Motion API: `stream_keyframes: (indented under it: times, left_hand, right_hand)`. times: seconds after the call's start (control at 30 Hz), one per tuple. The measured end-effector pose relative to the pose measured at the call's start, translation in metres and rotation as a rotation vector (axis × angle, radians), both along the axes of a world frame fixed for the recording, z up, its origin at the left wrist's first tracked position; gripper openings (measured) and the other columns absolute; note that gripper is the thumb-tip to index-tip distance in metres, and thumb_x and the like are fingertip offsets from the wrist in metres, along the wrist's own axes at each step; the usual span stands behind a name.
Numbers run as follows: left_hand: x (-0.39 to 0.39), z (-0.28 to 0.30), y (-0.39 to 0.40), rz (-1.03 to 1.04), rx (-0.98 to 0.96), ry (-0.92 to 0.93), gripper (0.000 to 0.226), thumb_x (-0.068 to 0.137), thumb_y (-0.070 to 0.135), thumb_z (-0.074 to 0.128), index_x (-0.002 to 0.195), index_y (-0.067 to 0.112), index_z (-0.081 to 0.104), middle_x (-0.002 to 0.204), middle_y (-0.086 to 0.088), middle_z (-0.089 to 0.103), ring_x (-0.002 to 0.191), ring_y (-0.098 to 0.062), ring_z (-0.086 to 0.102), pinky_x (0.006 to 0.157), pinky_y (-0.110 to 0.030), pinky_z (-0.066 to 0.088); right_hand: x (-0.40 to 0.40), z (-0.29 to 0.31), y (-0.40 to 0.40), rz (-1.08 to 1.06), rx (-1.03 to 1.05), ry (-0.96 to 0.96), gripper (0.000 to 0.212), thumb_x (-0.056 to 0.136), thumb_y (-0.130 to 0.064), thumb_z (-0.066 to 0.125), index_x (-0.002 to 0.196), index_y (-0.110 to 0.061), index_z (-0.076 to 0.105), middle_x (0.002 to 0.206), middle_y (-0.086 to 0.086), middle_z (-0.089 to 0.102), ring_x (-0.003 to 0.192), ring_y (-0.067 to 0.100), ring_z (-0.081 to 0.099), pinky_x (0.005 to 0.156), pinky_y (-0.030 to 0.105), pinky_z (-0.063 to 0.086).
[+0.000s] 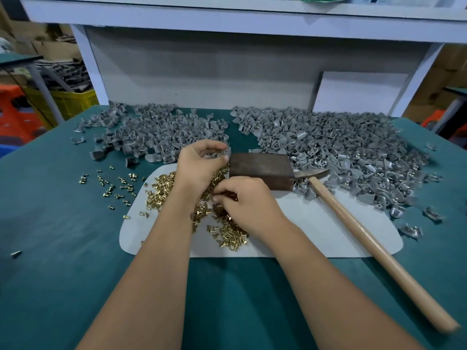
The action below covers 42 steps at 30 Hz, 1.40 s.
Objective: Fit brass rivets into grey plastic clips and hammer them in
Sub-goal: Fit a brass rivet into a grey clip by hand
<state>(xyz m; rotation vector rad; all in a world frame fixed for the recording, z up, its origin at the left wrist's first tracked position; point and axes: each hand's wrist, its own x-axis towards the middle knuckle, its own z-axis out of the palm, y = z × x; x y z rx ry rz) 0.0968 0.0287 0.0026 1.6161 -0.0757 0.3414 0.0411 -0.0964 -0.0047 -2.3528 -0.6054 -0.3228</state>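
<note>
Brass rivets (222, 223) lie heaped on the left half of a pale mat (316, 223) at the middle of the green desk (63, 223). The right hand (242, 200) pinches into the heap; whether it grips a rivet I cannot tell. The left hand (199, 168) curls round grey clips (217, 154). More clips (341, 147) crowd the far edge. A hammer (353, 223) lies right, its head beside a dark block (260, 170).

No text, label, brand, number or sign can be read anywhere in the view.
</note>
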Motion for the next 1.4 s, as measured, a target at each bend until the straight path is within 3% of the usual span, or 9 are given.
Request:
stream_keyframes:
  times: [0.17, 0.33, 0.43, 0.6, 0.8, 0.97, 1.1, 1.23, 1.4]
  left_hand:
    - [-0.003, 0.003, -0.003, -0.005, 0.055, -0.002, 0.028, 0.079, 0.001, 0.076, 0.084, 0.028, 0.070, 0.092, 0.007, 0.072, 0.094, -0.008, 0.068, 0.087, -0.024, 0.054]
    - [-0.007, 0.006, -0.009, -0.043, 0.058, 0.039, 0.023, 0.081, 0.002, 0.075, 0.091, 0.023, 0.071, 0.099, -0.001, 0.072, 0.097, -0.015, 0.068, 0.090, -0.031, 0.055]
    - [-0.011, 0.010, -0.015, -0.107, 0.121, 0.018, 0.025, 0.083, 0.001, 0.071, 0.094, 0.022, 0.070, 0.098, 0.002, 0.072, 0.096, -0.009, 0.067, 0.089, -0.025, 0.054]
    - [-0.012, 0.007, -0.026, -0.161, 0.263, -0.003, 0.028, 0.089, 0.005, 0.064, 0.094, 0.032, 0.070, 0.093, 0.018, 0.067, 0.084, 0.010, 0.061, 0.064, -0.005, 0.048]
    - [-0.005, -0.002, -0.028, -0.132, 0.374, 0.010, 0.037, 0.094, 0.008, 0.051, 0.108, 0.034, 0.074, 0.128, 0.000, 0.059, 0.122, -0.017, 0.051, 0.104, -0.037, 0.045]
    - [-0.009, 0.001, -0.027, -0.015, 0.204, 0.041, 0.043, 0.087, 0.010, 0.049, 0.097, 0.045, 0.071, 0.115, 0.009, 0.065, 0.092, -0.003, 0.061, 0.082, -0.031, 0.057]
    - [-0.012, 0.003, -0.033, 0.022, 0.379, 0.032, 0.019, 0.078, 0.035, 0.060, 0.093, 0.045, 0.064, 0.094, 0.022, 0.066, 0.109, -0.019, 0.057, 0.096, -0.048, 0.047]
    - [-0.016, 0.000, -0.048, 0.106, 0.688, -0.046, 0.024, 0.083, 0.033, 0.060, 0.105, 0.041, 0.064, 0.099, 0.021, 0.061, 0.113, -0.018, 0.045, 0.098, -0.040, 0.035]
    - [-0.017, -0.004, -0.050, 0.069, 0.465, 0.001, 0.026, 0.085, 0.018, 0.063, 0.098, 0.039, 0.069, 0.099, 0.015, 0.066, 0.116, -0.015, 0.052, 0.103, -0.045, 0.041]
  right_hand:
    - [0.002, -0.003, 0.000, 0.020, 0.039, 0.067, 0.014, 0.081, -0.014, 0.070, 0.092, -0.020, 0.075, 0.085, -0.012, 0.065, 0.081, 0.009, 0.058, 0.079, 0.027, 0.048]
    - [0.002, -0.001, -0.004, -0.106, 0.229, -0.114, 0.013, 0.077, -0.008, 0.069, 0.085, -0.017, 0.075, 0.084, -0.006, 0.070, 0.079, 0.010, 0.061, 0.078, 0.030, 0.051]
    - [0.007, 0.002, -0.016, -0.274, 0.339, -0.198, 0.019, 0.082, -0.005, 0.065, 0.093, -0.019, 0.073, 0.091, -0.009, 0.068, 0.088, 0.010, 0.061, 0.083, 0.029, 0.051]
    - [0.018, 0.002, -0.039, -0.502, 0.465, -0.173, 0.021, 0.088, -0.005, 0.061, 0.100, -0.019, 0.071, 0.091, -0.010, 0.066, 0.087, 0.006, 0.060, 0.082, 0.025, 0.051]
    - [0.023, 0.003, -0.045, -0.571, 0.548, -0.145, 0.017, 0.087, -0.007, 0.063, 0.092, -0.022, 0.068, 0.083, -0.013, 0.064, 0.083, 0.008, 0.061, 0.080, 0.029, 0.052]
    - [0.023, 0.001, -0.044, -0.560, 0.508, -0.165, 0.013, 0.085, -0.010, 0.067, 0.087, -0.023, 0.070, 0.090, -0.009, 0.060, 0.093, 0.017, 0.058, 0.082, 0.038, 0.050]
    - [0.025, 0.001, -0.043, -0.551, 0.480, -0.155, 0.012, 0.086, -0.009, 0.065, 0.090, -0.020, 0.071, 0.088, -0.010, 0.061, 0.093, 0.017, 0.058, 0.084, 0.038, 0.049]
    - [0.026, 0.002, -0.040, -0.544, 0.465, -0.114, 0.015, 0.086, -0.007, 0.063, 0.091, -0.019, 0.070, 0.091, -0.005, 0.067, 0.089, 0.014, 0.059, 0.082, 0.035, 0.050]
    - [0.028, 0.000, -0.041, -0.518, 0.471, -0.108, 0.016, 0.088, -0.007, 0.061, 0.094, -0.017, 0.071, 0.093, -0.001, 0.068, 0.092, 0.017, 0.060, 0.084, 0.039, 0.049]
